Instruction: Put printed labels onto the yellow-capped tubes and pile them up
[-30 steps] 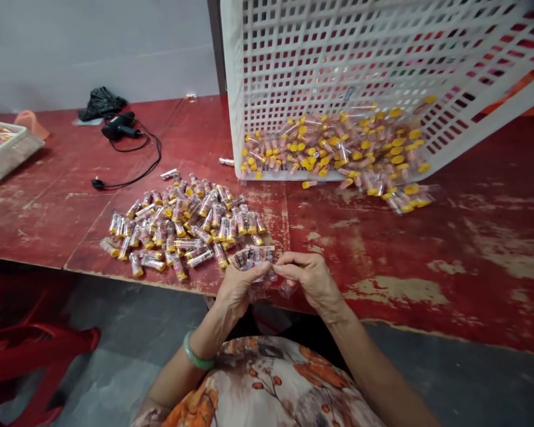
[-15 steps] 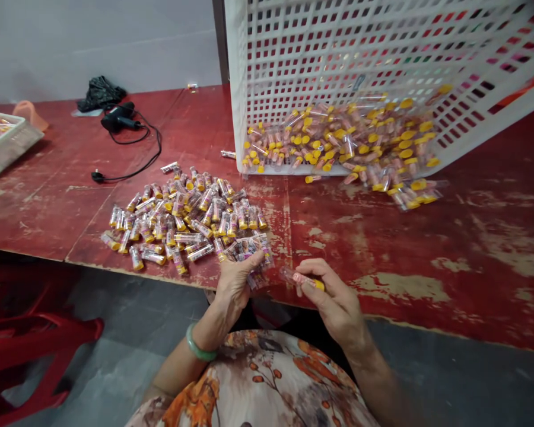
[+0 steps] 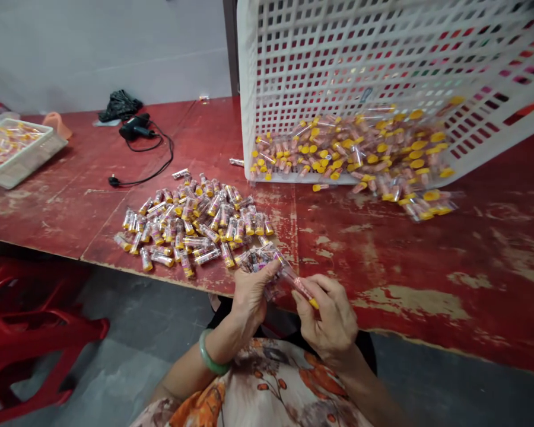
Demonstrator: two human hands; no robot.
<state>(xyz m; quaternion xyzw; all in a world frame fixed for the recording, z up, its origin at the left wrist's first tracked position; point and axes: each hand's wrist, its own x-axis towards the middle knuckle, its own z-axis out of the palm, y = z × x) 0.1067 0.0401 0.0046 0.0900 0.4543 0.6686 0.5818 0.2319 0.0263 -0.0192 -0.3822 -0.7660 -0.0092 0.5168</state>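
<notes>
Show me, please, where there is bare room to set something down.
Bare red table shows right of the right hand, before the white basket, and between the white tray and black cord. Crowded spots: the heap of tubes beyond the left hand, and yellow-capped tubes lying over the basket's lower edge.

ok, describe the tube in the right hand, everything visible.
The tube is slim and pinkish, with one yellow end and a clear, plastic-looking far part. It slants, yellow end lower in view, held in the right hand near the table edge. Its clear end is by the left hand; contact is unclear.
</notes>
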